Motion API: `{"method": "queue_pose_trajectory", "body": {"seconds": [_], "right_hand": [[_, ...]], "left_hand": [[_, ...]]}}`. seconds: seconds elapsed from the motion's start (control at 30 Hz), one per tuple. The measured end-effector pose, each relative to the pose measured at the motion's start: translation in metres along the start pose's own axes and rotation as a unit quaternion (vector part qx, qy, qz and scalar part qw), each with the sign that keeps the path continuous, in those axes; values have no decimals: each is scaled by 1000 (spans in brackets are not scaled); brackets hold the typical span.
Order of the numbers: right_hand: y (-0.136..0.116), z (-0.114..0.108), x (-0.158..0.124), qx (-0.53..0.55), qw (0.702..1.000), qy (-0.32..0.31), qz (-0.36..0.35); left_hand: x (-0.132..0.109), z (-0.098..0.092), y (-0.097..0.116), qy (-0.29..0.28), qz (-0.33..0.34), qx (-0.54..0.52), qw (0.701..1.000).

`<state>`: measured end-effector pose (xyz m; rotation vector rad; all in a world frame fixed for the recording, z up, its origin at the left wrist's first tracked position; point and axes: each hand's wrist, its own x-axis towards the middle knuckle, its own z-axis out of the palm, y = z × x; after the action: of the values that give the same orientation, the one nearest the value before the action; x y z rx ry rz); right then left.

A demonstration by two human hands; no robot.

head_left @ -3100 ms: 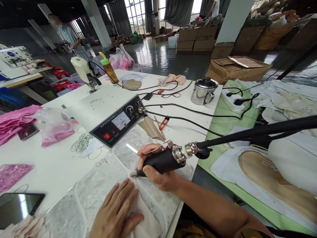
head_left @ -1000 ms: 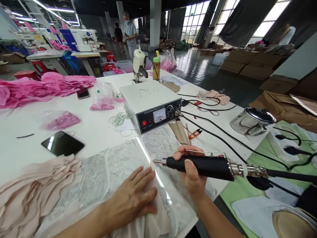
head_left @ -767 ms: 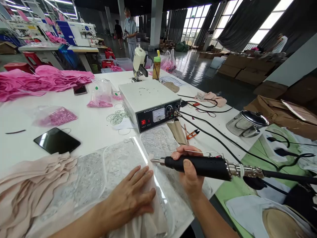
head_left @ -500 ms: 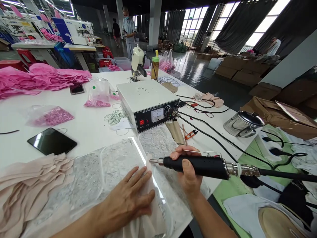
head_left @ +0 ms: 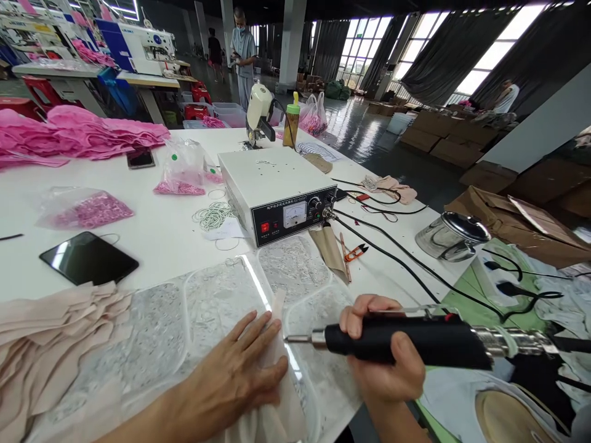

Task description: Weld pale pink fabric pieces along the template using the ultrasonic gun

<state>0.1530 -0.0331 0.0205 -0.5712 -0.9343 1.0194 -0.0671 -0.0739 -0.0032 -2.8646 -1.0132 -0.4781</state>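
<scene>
My left hand [head_left: 240, 363] lies flat with its fingers stretched out, pressing a thin beige fabric strip [head_left: 277, 303] onto a clear plastic sheet with a grey speckled pattern [head_left: 217, 295]. My right hand [head_left: 383, 351] is wrapped round a black ultrasonic handpiece [head_left: 429, 340], its thumb along the near side. The handpiece's slim metal tip [head_left: 300, 339] points left and ends at the strip's right edge, close to my left fingers. Whether the tip touches the cloth I cannot tell. More beige fabric pieces [head_left: 55, 344] lie in an overlapping pile at the left.
A white control box [head_left: 281, 191] with a lit red switch stands ahead, cables running right. Orange thread snips [head_left: 356, 252] lie beside it. A tablet [head_left: 90, 257], bags of pink bits [head_left: 92, 208] and a steel mug [head_left: 452, 235] are around. One person [head_left: 243, 55] stands beyond the table.
My right hand has drawn the handpiece down and to the right, nearer to me, its tip moving down along the strip's edge. My left hand stays nearly in place.
</scene>
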Motion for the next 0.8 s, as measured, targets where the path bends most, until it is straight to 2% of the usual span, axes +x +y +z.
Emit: {"method": "queue_pose_trajectory", "body": {"seconds": [0.2, 0.43, 0.67, 0.8], "right_hand": [[-8, -2, -9, 0, 999, -40, 22], [-5, 1, -9, -31, 998, -61, 14], [-7, 0, -10, -36, 996, -83, 17], [-7, 1, -10, -30, 994, -99, 23]], "left_hand": [[-4, 14, 4, 30, -19, 4, 999], [2, 2, 3, 22, -9, 6, 1000], [-2, 11, 4, 31, -27, -3, 999], [0, 3, 4, 8, -14, -4, 1000]]}}
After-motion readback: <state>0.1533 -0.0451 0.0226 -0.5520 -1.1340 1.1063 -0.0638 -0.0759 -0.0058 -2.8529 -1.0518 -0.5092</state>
